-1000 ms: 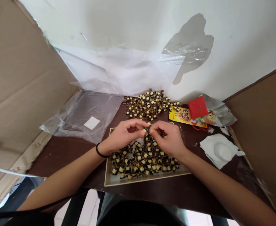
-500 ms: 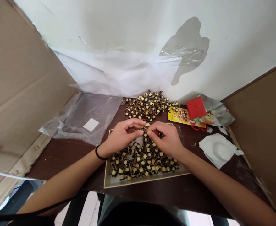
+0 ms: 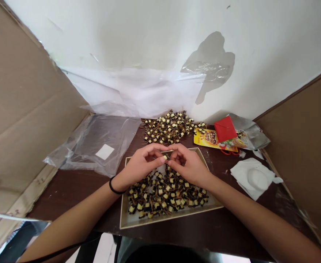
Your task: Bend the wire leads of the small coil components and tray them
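Note:
Between the fingertips of my left hand and my right hand is a small wire-leaded coil component, with a yellow-wrapped middle and dark ends. Both hands are closed in a pinch on it, and their index fingertips meet above it. They hover over the back part of a shallow tray. Many similar yellow-and-black components with copper-coloured leads lie jumbled in the tray. Fingers hide part of the held piece.
Behind the tray is a heap of similar components against the white wall. A clear plastic bag lies left. At right are a yellow snack packet, a red envelope, red-handled scissors and white tissue. Cardboard panels flank the table.
The camera view has shifted slightly, so the tray sits lower in the picture. Between my fingertips the component has turned, its yellow side now showing, and my index fingertips have come together.

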The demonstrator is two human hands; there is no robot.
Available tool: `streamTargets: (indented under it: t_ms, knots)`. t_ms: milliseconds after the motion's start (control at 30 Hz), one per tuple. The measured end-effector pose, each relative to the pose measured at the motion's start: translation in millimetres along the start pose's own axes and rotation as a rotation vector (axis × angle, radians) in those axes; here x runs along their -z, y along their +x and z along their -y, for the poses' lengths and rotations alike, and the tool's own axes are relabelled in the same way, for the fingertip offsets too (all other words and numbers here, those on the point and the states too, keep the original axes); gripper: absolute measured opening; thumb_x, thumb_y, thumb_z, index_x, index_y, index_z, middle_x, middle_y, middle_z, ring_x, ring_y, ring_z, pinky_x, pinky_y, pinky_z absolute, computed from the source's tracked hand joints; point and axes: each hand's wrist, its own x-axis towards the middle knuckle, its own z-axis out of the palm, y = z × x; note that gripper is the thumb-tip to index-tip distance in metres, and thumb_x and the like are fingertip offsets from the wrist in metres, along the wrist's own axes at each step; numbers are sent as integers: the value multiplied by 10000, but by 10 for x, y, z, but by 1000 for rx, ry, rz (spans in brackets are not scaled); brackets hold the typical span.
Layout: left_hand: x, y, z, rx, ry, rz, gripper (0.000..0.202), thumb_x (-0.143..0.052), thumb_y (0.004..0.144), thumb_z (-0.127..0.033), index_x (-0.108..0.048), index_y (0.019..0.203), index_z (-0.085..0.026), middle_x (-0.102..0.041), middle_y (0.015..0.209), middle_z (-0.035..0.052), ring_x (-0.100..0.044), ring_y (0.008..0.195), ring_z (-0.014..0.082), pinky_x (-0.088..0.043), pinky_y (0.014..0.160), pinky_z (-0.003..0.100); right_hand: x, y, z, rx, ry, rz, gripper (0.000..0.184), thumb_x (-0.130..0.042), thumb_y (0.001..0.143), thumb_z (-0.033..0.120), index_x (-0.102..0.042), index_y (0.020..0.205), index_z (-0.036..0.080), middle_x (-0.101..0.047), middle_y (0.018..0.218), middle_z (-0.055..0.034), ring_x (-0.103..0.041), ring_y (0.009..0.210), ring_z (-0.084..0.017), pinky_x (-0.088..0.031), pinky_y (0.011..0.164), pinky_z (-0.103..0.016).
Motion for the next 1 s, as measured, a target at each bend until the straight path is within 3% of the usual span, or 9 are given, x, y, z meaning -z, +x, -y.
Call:
streamTargets:
  t_ms: [300, 567, 667, 800, 1000]
  knots:
    - [-3, 8, 2, 25, -31, 10, 257, -646, 786, -311, -551, 977, -169, -629, 763, -8, -579, 701, 117, -435, 659, 224, 7, -10, 65, 93, -130, -37, 266, -555, 796, 173, -527, 1060, 190, -576, 760, 12, -457, 560, -95, -390, 552, -226]
    - [-24, 5, 21, 24, 17, -8, 229, -651, 777, -294, -536, 923, -159, -637, 787, 6, -602, 743, 134, -453, 690, 244, -8, -3, 33, 162, -179, -38, 176, -542, 808, 141, -601, 972, 166, -646, 815, -27, -553, 678, -126, -436, 631, -239]
    - [-20, 12, 11, 29, 28, 3, 258, -653, 773, -290, -525, 956, -161, -652, 793, 7, -617, 751, 140, -458, 704, 252, -5, -3, 22, 174, -188, -52, 226, -581, 796, 154, -604, 1019, 172, -638, 842, -30, -535, 648, -115, -431, 597, -228]
    - [-19, 6, 12, 13, 68, 33, 311, -645, 782, -300, -521, 1031, -163, -675, 819, 16, -633, 776, 152, -468, 724, 264, 10, -3, 28, 168, -204, -32, 131, -587, 810, 180, -626, 935, 185, -630, 827, -27, -535, 654, -118, -429, 597, -232]
    - [-36, -11, 53, -58, 198, -28, 264, -526, 862, -322, -522, 1081, -173, -676, 945, 56, -631, 869, 178, -475, 767, 300, 16, 16, 18, 146, -242, -39, 117, -593, 809, 181, -620, 922, 172, -632, 828, -35, -557, 732, -144, -443, 665, -261]
